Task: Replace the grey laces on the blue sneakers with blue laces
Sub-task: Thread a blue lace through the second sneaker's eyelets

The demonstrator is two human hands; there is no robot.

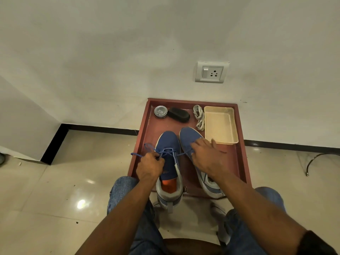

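My left hand point(150, 165) is curled round one end of the blue lace point(166, 151), pinching it beside the left sneaker point(168, 159), and my right hand point(205, 155) pulls the other end out across the right sneaker point(191, 142), thumb and forefinger seemingly nipped on the lace while the other fingers lie loose and a little spread; the exact pinch is hidden under my knuckles. The lace crosses the upper eyelets of the left sneaker, which sits on the red tray point(242, 162) with its heel hanging over the near edge. The risk, as I judge it, is uneven pulling: if one hand tugs harder, one end runs short and the other long, or the tip slips back out of an eyelet. A hard pull could also drag the sneaker off the tray's near edge, since nothing pins it down. The loose end looping past my left hand could snag under my fingers and knot. The right sneaker lies just beside, under my right wrist, so it crowds that side. Farther back on the tray are the grey laces point(199, 117) in a bundle, a cream dish point(220, 124), a black brush point(178, 114) and a round tin point(160, 111), all well apart from my hands. A socket point(211, 72) is on the wall behind.
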